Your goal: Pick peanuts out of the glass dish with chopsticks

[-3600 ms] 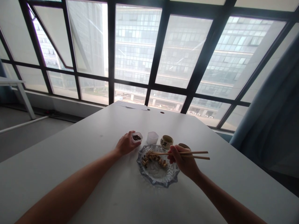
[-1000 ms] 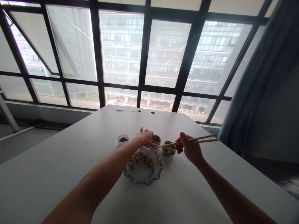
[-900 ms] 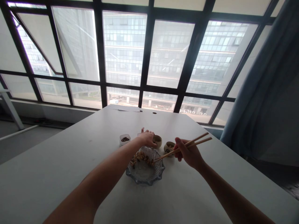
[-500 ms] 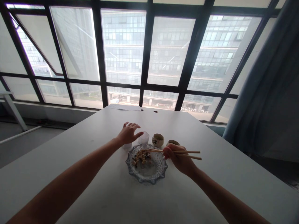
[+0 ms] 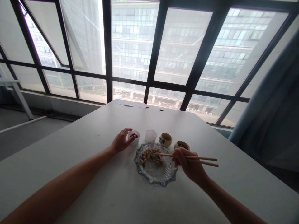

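Observation:
My right hand (image 5: 189, 165) grips a pair of wooden chopsticks (image 5: 205, 161); their tips reach left over the nuts (image 5: 149, 155) piled in a scalloped glass plate (image 5: 161, 179). My left hand (image 5: 121, 141) curls around the left side of a small clear plastic cup (image 5: 135, 137) with dark bits inside. To its right stand an empty clear cup (image 5: 150, 136) and two small ceramic cups (image 5: 165, 140) (image 5: 181, 145).
Everything sits on a white table (image 5: 93, 133) that runs back to a large window. A sheet of paper (image 5: 130, 104) and a dark spot (image 5: 161, 110) lie at the far edge. A blue curtain (image 5: 273, 109) hangs at the right; another table leg (image 5: 21, 99) stands at left.
My left hand left the ceramic cups, crossed to the left and closed on the cup with dark bits. The chopsticks came from the right-hand cup back down to the nuts.

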Tool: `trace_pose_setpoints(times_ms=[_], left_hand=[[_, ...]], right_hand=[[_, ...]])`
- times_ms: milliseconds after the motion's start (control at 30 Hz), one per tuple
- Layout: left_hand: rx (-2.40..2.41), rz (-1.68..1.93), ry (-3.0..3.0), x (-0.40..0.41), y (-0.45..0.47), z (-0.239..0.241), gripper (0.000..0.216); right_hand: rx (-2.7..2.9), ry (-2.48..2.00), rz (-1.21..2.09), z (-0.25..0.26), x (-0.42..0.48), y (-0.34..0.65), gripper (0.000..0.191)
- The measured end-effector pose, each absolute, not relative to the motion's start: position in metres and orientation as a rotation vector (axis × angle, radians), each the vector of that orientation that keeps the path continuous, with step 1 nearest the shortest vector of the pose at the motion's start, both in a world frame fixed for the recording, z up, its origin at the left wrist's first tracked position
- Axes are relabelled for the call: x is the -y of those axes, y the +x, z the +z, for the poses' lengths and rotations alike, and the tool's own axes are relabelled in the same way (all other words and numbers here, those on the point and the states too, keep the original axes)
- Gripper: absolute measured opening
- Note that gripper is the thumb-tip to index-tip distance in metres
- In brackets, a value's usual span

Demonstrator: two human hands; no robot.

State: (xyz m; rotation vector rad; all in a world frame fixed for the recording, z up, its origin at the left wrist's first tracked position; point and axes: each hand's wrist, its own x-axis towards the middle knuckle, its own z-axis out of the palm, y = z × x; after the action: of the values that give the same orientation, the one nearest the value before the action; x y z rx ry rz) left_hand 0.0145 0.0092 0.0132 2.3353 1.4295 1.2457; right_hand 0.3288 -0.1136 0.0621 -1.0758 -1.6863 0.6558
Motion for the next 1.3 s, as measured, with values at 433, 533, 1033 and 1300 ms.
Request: trace_pose_setpoints(times_ms=[433, 533, 1033, 1300], left_hand=[[-1.483, 1.133, 2.339, -0.007, 0.016, 0.01, 0.062], [-1.485, 1.128, 2.346, -0.007, 0.016, 0.011, 0.062], [-1.48, 1.12, 2.34, -0.007, 0.015, 0.011, 0.065], [-1.475, 1.102, 2.342, -0.008, 0.014, 0.011, 0.067]], right_hand=[[1.514, -1.072, 0.76, 0.054, 0.126, 0.308, 0.052], [1.551, -1.094, 0.797, 0.055, 0.13, 0.303, 0.053], [1.69, -0.976, 0.631, 0.06, 0.132, 0.308, 0.048], [1.651, -0.991, 0.728, 0.058, 0.122, 0.32, 0.048]])
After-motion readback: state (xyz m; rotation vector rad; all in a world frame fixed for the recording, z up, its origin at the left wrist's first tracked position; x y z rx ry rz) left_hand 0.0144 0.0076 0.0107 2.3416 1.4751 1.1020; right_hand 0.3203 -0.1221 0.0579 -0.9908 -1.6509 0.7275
